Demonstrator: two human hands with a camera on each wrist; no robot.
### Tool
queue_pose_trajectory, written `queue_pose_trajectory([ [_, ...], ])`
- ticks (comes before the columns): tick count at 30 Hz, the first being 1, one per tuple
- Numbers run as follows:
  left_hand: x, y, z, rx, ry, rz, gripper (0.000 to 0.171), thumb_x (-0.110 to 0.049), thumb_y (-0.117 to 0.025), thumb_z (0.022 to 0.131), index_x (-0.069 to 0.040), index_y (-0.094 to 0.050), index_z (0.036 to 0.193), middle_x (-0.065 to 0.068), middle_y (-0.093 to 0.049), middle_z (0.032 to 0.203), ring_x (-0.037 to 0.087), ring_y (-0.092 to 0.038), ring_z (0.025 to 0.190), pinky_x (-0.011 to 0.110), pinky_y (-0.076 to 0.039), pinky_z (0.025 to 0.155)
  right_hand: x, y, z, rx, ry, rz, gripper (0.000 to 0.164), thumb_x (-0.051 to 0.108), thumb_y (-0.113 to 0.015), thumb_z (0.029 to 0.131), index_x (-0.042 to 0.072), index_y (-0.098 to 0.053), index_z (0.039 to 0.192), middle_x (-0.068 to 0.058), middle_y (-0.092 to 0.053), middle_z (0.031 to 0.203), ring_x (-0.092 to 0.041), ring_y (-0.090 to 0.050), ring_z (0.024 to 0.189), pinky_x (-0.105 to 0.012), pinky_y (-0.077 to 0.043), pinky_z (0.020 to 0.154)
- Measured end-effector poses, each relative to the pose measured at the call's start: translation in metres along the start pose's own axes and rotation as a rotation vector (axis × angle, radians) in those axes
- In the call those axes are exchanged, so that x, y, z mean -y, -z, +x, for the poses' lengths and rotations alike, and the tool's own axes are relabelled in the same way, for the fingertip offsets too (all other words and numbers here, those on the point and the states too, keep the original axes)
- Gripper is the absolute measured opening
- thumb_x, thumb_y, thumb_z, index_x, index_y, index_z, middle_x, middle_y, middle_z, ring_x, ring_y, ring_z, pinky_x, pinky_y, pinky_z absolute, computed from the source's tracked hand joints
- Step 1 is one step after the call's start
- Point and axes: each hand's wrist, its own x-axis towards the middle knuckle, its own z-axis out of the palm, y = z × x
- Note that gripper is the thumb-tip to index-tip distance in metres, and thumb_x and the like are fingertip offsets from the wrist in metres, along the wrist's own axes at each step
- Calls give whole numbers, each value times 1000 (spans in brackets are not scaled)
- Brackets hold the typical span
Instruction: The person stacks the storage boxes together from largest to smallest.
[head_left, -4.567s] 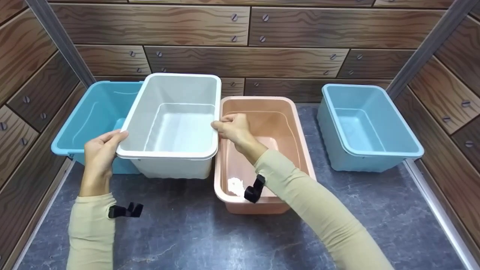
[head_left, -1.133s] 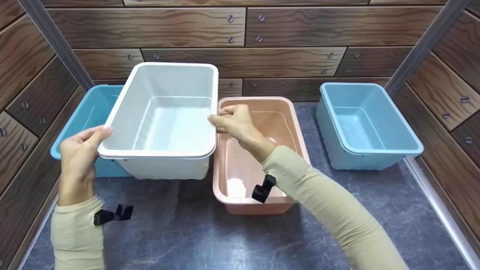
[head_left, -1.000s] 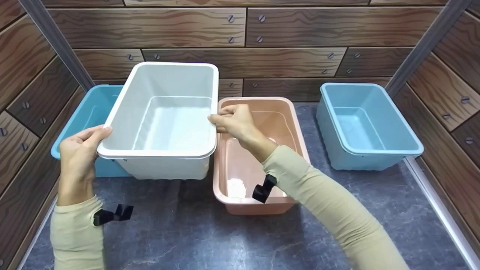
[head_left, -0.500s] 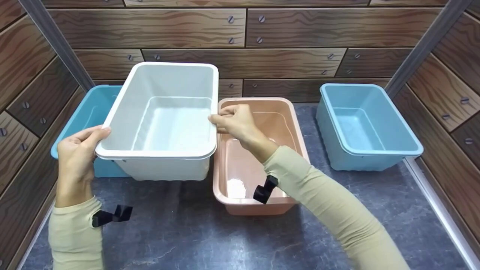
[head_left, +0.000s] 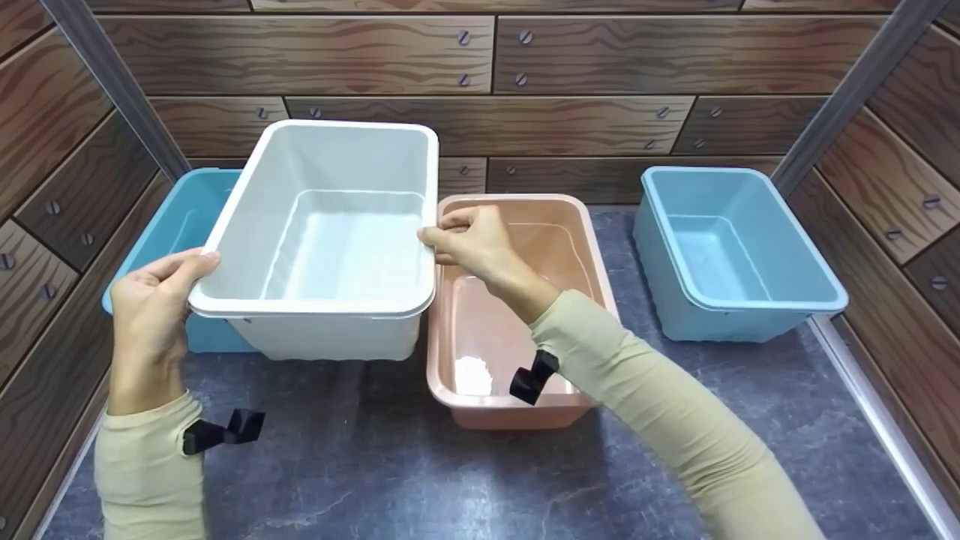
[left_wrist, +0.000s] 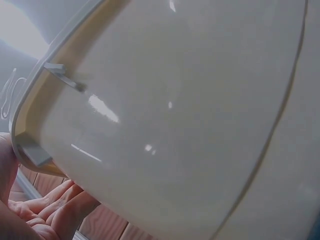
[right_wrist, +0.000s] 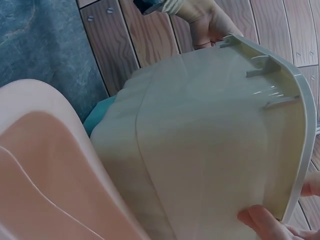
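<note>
A white plastic tub (head_left: 330,337) is held up at the left in the head view, its opening facing up and toward the camera. My left hand (head_left: 154,315) grips its rim near the front left corner, thumb on top. On the opposite rim, my right hand (head_left: 478,244) pinches the edge between thumb and fingers. The left wrist view shows the tub's smooth outer wall (left_wrist: 175,125), with fingers (left_wrist: 65,205) beneath the rim. In the right wrist view the tub's side (right_wrist: 205,120) appears beside the pink tub (right_wrist: 60,130). No contents show inside the white tub.
Partly hidden behind the white tub stands a teal tub (head_left: 221,335). A pink tub (head_left: 517,418) sits under my right forearm, a bright patch on its floor. Farther right is a light blue tub (head_left: 750,324). Wood-patterned walls (head_left: 585,124) enclose the dark marbled surface (head_left: 390,465).
Since the oldest frame, both hands have lifted the white tub and shifted it left, covering more of the teal tub. Over the last second it has moved only slightly up and left.
</note>
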Motion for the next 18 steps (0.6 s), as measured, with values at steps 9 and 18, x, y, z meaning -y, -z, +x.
queue_pose_trajectory([
  [9,-2,-2,-3,-7,-9,-12,14,-1,-72,80,-13,-74,72,-4,-73,72,7,-70,69,19,-58,58,1,3,-1,-9,30,-52,26,5,-67,84,-15,-67,101,-20,-71,90,-8,-68,67,-29,-62,74],
  [18,-3,-6,-5,-14,-17,-64,15,2,-70,79,-11,-74,70,-2,-73,71,9,-70,68,19,-58,57,2,0,-4,-24,9,-8,27,3,-64,86,-12,-66,108,-29,-69,106,-7,-66,72,-25,-61,76],
])
